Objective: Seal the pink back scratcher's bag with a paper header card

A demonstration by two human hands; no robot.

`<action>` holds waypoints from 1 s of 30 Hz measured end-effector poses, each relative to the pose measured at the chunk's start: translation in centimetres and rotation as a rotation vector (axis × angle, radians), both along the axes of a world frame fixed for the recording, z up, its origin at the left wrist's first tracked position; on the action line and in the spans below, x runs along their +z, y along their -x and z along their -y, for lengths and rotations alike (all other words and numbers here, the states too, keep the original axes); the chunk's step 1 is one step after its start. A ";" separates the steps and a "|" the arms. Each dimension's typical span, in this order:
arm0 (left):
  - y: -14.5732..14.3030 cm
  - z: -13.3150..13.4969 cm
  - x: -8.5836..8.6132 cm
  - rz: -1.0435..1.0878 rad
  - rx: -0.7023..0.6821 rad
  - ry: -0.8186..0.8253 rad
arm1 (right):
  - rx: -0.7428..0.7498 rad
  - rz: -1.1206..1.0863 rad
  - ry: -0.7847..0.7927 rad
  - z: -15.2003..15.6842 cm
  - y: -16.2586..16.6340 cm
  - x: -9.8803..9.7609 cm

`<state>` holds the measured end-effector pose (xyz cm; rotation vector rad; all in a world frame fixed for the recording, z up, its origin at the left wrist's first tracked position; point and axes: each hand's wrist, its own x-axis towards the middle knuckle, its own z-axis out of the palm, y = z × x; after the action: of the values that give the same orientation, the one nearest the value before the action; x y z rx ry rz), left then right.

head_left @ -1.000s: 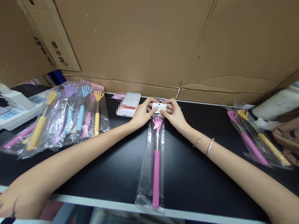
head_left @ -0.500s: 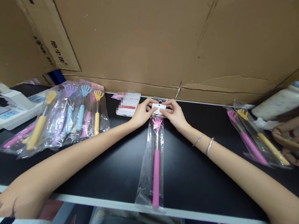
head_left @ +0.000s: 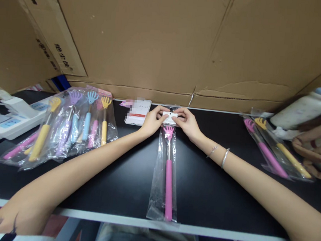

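Observation:
A pink back scratcher (head_left: 168, 173) with a hand-shaped head lies in a clear plastic bag (head_left: 158, 180), lengthwise down the middle of the black table (head_left: 110, 176). At the bag's far end sits a small white header card (head_left: 169, 117). My left hand (head_left: 152, 121) pinches the card's left side with its fingers closed. My right hand (head_left: 187, 123) pinches the right side in the same way. Both hands meet over the card near the cardboard wall.
A pile of bagged scratchers (head_left: 70, 124) in yellow, blue, purple and pink lies at left. Two more bagged ones (head_left: 275, 153) lie at right. A phone (head_left: 138, 111) rests behind my left hand. A white power strip (head_left: 9, 116) sits far left, a bottle (head_left: 304, 108) far right.
The bag's near end has shifted slightly to the right along the table edge. Both hands stay pinched on the header card.

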<state>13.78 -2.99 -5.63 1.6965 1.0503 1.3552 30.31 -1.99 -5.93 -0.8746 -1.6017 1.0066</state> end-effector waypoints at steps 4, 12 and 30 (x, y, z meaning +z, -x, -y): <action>0.0 0.1 0.0 0.006 0.013 0.003 | 0.020 -0.012 0.046 0.2 0.1 0.2; 0.1 0.2 0.1 -0.029 0.019 -0.034 | 0.011 -0.016 0.056 0.3 0.1 0.3; 0.1 0.0 -0.1 0.023 -0.023 -0.019 | 0.017 -0.019 0.032 0.1 0.1 0.1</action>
<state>13.71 -2.98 -5.75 1.6976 1.0047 1.3713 30.24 -2.09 -5.81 -0.8718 -1.5839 1.0518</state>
